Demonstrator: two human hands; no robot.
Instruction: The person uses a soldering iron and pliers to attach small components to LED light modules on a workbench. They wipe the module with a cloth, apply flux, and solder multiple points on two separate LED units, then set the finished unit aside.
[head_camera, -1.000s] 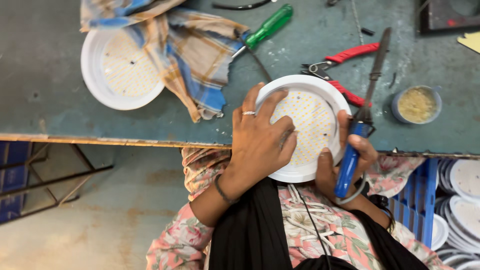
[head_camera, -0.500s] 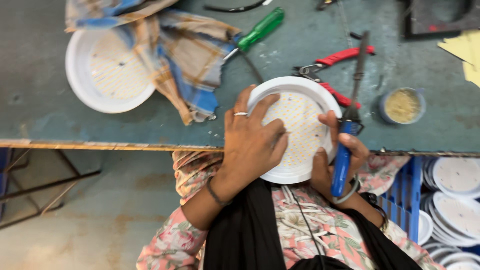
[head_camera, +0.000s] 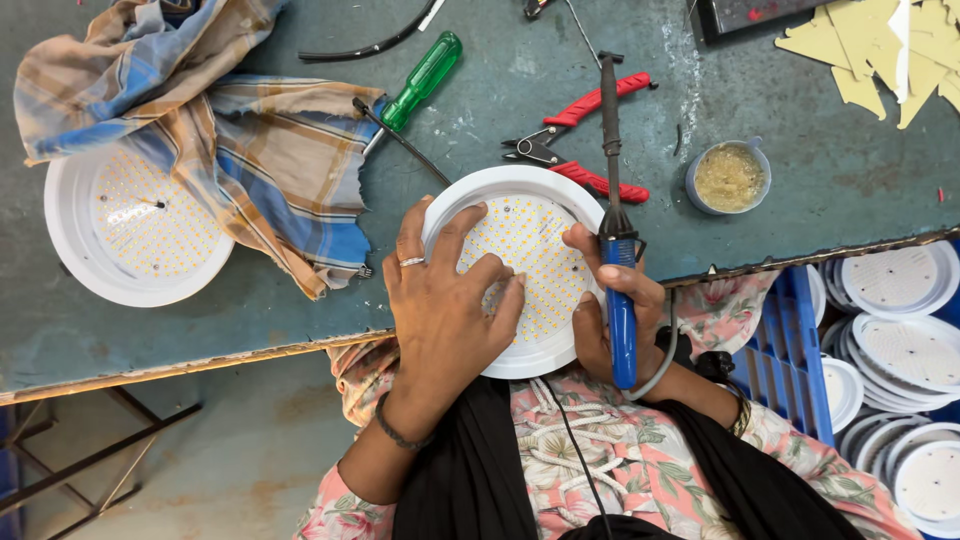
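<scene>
We see a round white LED lamp disc (head_camera: 530, 262) lying at the near edge of the tabletop (head_camera: 160, 330), part of it hanging over the edge toward the person's lap. The left hand (head_camera: 445, 310) lies flat across the disc, fingers spread and pressing on its dotted face, a ring on one finger. The right hand (head_camera: 610, 320) is clamped around the blue grip of a soldering iron (head_camera: 615, 250), thumb resting on the disc's rim; the iron's dark shaft runs away from the disc toward the far side.

Just beyond the disc lie red-handled pliers (head_camera: 585, 140), touching or nearly touching the iron's shaft. Right of the disc stands a small round tin (head_camera: 730, 177) of yellowish paste. Beyond the disc to the left lies a green-handled screwdriver (head_camera: 425, 75), and further left a checked cloth (head_camera: 230, 130) drapes partly over a second white lamp disc (head_camera: 130, 240). Far right of the disc, yellow card scraps (head_camera: 880, 50) lie scattered.

The tabletop is worn, blue-green and scratched. Below it, right of the disc, a blue crate (head_camera: 790, 360) stands beside stacks of white discs (head_camera: 900, 340); a concrete floor (head_camera: 200, 450) shows to the left.
</scene>
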